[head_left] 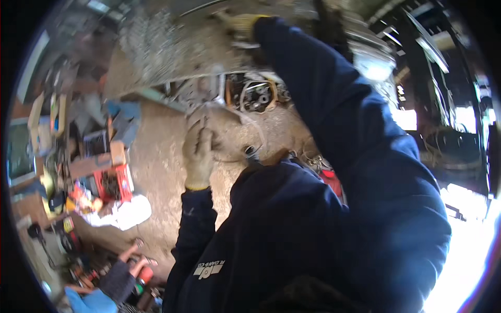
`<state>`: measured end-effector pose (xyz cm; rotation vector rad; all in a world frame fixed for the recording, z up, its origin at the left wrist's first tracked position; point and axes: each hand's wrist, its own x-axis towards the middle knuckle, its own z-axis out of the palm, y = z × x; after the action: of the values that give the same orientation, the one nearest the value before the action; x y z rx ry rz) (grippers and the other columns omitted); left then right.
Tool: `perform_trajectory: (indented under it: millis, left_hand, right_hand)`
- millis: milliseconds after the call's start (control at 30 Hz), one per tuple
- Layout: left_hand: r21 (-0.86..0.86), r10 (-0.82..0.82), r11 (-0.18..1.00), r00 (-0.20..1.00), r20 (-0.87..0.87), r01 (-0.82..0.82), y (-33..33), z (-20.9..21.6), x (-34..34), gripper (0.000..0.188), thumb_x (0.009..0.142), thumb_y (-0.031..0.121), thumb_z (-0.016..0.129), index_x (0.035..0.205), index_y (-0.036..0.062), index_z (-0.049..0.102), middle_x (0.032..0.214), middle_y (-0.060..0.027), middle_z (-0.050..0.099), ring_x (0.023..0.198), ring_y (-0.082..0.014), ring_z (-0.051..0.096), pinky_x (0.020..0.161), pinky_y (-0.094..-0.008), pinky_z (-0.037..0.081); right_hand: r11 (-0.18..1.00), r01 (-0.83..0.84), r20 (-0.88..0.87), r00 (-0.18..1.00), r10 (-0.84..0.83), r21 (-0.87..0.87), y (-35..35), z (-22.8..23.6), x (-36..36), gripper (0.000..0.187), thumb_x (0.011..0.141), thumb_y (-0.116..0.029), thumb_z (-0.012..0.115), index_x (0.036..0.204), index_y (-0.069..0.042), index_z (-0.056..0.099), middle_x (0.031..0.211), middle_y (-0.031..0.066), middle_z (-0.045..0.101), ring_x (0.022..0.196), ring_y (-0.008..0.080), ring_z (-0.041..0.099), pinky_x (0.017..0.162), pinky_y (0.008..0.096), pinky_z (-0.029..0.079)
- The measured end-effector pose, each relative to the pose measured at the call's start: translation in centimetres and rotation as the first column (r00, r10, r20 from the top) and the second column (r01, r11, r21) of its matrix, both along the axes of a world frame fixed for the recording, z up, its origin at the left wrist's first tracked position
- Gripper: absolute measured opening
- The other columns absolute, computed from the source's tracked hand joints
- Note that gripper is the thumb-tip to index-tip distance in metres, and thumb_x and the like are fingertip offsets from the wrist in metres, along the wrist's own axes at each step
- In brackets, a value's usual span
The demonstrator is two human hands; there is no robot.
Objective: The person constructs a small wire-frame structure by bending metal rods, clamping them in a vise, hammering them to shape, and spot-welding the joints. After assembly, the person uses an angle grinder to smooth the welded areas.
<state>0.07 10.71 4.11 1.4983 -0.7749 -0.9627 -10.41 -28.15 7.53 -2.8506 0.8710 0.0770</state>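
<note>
My left hand, in a pale work glove with a yellow cuff, is raised in front of the bench edge. Its fingers are curled closed at the lower end of a thin, light, curved strip, which loops out to the right; its exact kind is unclear. My right arm stretches far forward, and my right hand, also gloved, is over the worktop. Motion smears its fingers, and whether it holds anything is hidden. Some pale thing lies beside it, too blurred to name.
Below the bench edge are metal machine parts. A pile of metal bits covers the worktop's far left. At the left stand a red crate, a white bag and boxes. Another person sits low at the lower left.
</note>
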Motion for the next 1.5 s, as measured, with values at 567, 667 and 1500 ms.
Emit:
perform_trajectory:
  millis: [567, 667, 1500]
  left_hand:
    - [-0.271, 0.029, 0.896, 0.562, 0.827, 0.352, -13.2, 11.7, -13.7, 0.018, 0.095, 0.008, 0.066, 0.11, -0.0029, 0.07, 0.103, -0.019, 0.074, 0.088, -0.0326, 0.074, 0.075, -0.0396, 0.06]
    - [-0.336, 0.052, 0.854, 0.577, 0.815, 0.397, -15.0, 12.4, -15.3, 0.021, 0.097, 0.012, 0.066, 0.113, -0.0014, 0.07, 0.099, -0.0182, 0.075, 0.088, -0.0339, 0.075, 0.076, -0.0391, 0.059]
    - [-0.41, -0.184, 0.687, 0.69, 0.7, 0.6, -18.8, 10.8, -14.9, 0.022, 0.099, 0.013, 0.066, 0.117, 0.0008, 0.07, 0.1, -0.0164, 0.076, 0.087, -0.0284, 0.077, 0.076, -0.0364, 0.061]
  right_hand:
    - [0.797, 0.211, 0.762, 0.234, -0.604, 0.566, 20.9, 20.0, -29.5, 0.062, 0.103, -0.049, 0.059, 0.136, 0.003, 0.056, 0.075, 0.0051, 0.061, 0.058, 0.0106, 0.058, 0.053, 0.0258, 0.052]
    - [0.756, 0.228, 0.717, 0.242, -0.654, 0.613, 22.5, 16.7, -33.1, 0.069, 0.104, -0.053, 0.056, 0.142, 0.004, 0.05, 0.075, 0.002, 0.057, 0.054, 0.0065, 0.052, 0.044, 0.022, 0.045]
    - [0.468, 0.66, 0.338, 0.325, -0.883, 0.588, 30.6, 15.7, -27.1, 0.033, 0.104, -0.022, 0.06, 0.125, 0.003, 0.058, 0.093, 0.0075, 0.067, 0.082, 0.0219, 0.065, 0.073, 0.0351, 0.052]
